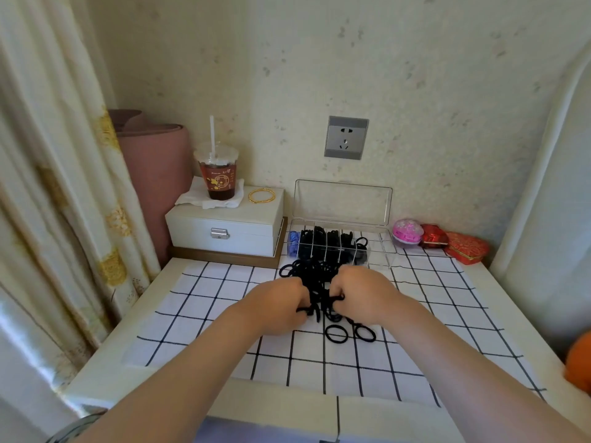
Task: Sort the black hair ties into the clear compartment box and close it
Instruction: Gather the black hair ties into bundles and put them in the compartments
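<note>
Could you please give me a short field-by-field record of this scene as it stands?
left hand: grips black hair ties from the pile
right hand: grips ties from the same pile
pile: on the checked cloth, in front of the box
clear compartment box: by the wall, several compartments filled, right end unfilled
lid: open, upright
nearby: white jewellery box bearing a cup and gold bangles

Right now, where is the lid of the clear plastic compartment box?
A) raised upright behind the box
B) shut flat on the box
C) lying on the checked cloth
A: the transparent lid stands upright at the back of the clear plastic compartment box, its black hair ties uncovered.
</note>
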